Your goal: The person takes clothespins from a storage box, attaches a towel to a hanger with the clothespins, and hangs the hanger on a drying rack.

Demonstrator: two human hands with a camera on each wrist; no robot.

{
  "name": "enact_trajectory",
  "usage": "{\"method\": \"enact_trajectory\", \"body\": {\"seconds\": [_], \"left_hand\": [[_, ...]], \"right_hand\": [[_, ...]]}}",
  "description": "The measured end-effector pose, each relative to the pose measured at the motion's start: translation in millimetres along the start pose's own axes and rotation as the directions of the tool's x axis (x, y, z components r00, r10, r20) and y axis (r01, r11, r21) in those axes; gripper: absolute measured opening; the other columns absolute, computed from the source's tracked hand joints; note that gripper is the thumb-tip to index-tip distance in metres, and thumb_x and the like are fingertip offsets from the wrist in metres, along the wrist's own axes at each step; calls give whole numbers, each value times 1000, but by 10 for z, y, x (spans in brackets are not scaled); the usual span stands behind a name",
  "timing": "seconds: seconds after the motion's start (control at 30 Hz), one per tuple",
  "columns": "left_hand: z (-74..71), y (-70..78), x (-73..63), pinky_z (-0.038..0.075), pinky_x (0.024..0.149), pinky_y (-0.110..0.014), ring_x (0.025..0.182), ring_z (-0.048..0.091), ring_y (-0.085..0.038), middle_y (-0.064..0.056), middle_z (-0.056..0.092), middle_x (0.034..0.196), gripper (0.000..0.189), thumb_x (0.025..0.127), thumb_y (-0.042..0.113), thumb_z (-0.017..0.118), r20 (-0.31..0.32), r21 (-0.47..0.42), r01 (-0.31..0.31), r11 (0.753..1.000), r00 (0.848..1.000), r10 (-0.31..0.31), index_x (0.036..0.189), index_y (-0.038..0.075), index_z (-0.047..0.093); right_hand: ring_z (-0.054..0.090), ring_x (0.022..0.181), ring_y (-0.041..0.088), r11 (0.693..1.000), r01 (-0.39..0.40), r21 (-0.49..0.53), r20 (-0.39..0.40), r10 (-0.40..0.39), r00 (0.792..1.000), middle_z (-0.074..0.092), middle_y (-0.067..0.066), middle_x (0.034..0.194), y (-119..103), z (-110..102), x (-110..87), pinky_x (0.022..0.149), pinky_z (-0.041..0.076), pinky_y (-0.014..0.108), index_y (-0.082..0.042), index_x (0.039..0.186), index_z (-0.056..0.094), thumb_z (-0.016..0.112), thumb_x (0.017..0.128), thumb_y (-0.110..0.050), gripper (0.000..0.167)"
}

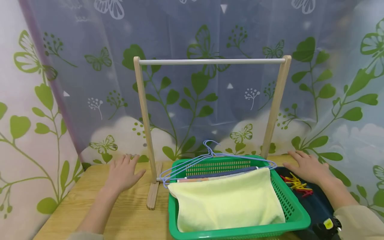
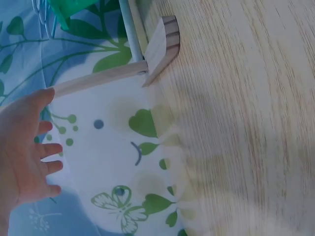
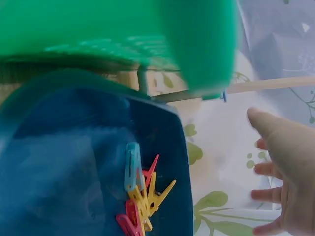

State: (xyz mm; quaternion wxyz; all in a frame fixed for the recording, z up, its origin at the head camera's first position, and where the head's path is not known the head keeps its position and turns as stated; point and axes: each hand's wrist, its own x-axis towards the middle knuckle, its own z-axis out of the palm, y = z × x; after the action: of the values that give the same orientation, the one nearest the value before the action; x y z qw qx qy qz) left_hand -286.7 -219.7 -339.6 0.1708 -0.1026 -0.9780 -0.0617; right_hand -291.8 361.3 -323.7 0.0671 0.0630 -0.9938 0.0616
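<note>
My left hand [image 1: 123, 174] hovers with fingers spread and nothing held, to the left of the wooden rack's left post [image 1: 146, 120]. On the other side, my right hand [image 1: 310, 169] is held out over the dark blue bin [image 3: 64, 157], also holding nothing. Between the hands stands a green plastic basket [image 1: 300, 218]. A pale yellow towel [image 1: 231, 200] drapes over the other folded cloths in it, with a dark blue cloth [image 1: 222, 172] behind. Purple-blue wire hangers [image 1: 210, 154] lie across the basket's back. Red, yellow and blue clothespins [image 3: 140, 196] lie in the bin.
The rack's white top bar [image 1: 210, 61] spans two wooden posts behind the basket. Its left foot [image 1: 153, 200] rests on the wooden table [image 1: 132, 213]. A patterned curtain [image 1: 99, 80] hangs behind. A black object with a yellow label [image 1: 328, 224] is near my right sleeve.
</note>
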Motion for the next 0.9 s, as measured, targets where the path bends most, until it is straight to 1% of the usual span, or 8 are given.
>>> {"method": "enact_trajectory", "body": {"seconds": [0.07, 0.13, 0.23, 0.33, 0.47, 0.6, 0.77, 0.9], "left_hand": [[-26, 37, 28, 21, 98, -66, 121, 36, -47, -29, 44, 130, 58, 89, 36, 56, -17, -1, -13, 1000, 1000, 13, 130, -4, 46], [-53, 76, 54, 31, 94, -62, 112, 46, -45, -27, 53, 120, 49, 88, 33, 57, -41, 0, -30, 1000, 999, 30, 119, -6, 54], [-85, 134, 86, 47, 79, -50, 89, 59, -38, -21, 62, 96, 33, 86, 26, 60, -90, -4, -62, 998, 994, 62, 97, -4, 63], [-98, 203, 105, 51, 62, -40, 70, 60, -29, -11, 61, 77, 20, 83, 19, 63, -127, -32, -103, 994, 987, 98, 80, -1, 64], [-132, 337, 111, 51, 62, -38, 72, 59, -27, -10, 61, 79, 15, 84, 15, 61, -82, -99, -107, 989, 992, 99, 85, -1, 63], [-161, 485, 121, 50, 60, -38, 76, 60, -27, -12, 62, 86, 16, 86, 15, 59, -18, -142, -100, 985, 995, 98, 91, 0, 62], [-176, 629, 159, 49, 61, -36, 74, 60, -22, -7, 63, 84, 16, 86, 16, 59, -13, -142, -147, 979, 989, 146, 94, 3, 65], [-196, 726, 185, 49, 61, -33, 75, 58, -19, -4, 62, 85, 15, 87, 16, 60, 20, -179, -165, 970, 985, 171, 94, 4, 66]], "right_hand": [[32, 114, 59, 1000, 16, -3, -13, -16, 1000, 32, 37, 133, -4, -22, -2, 77, 32, 74, 4, 137, 36, 38, 91, -60, 79], [37, 111, 58, 1000, 26, -1, -19, -26, 999, 36, 39, 129, -12, -59, -9, 75, 38, 68, 7, 134, 39, 39, 91, -58, 78], [39, 111, 56, 999, 32, 3, -20, -32, 999, 39, 40, 127, -28, -115, -31, 77, 39, 65, 9, 131, 43, 41, 91, -57, 77], [48, 104, 52, 999, 44, 16, -23, -44, 999, 48, 36, 120, -47, -145, -70, 74, 43, 61, 9, 126, 48, 48, 90, -51, 70], [59, 87, 40, 996, 83, 41, -34, -81, 996, 62, 24, 101, -59, -142, -130, 67, 48, 52, 7, 117, 57, 58, 89, -35, 51], [61, 79, 31, 991, 119, 68, -23, -118, 993, 65, 13, 91, -73, -128, -186, 65, 49, 48, 4, 108, 62, 62, 87, -26, 37], [61, 78, 23, 985, 133, 112, 36, -137, 990, 64, 4, 89, -148, -146, -240, 65, 50, 42, 1, 106, 63, 64, 85, -33, 41], [60, 78, 19, 967, 190, 171, 67, -204, 977, 63, 0, 88, -243, -148, -273, 65, 50, 38, 0, 105, 64, 66, 84, -33, 40]]}}
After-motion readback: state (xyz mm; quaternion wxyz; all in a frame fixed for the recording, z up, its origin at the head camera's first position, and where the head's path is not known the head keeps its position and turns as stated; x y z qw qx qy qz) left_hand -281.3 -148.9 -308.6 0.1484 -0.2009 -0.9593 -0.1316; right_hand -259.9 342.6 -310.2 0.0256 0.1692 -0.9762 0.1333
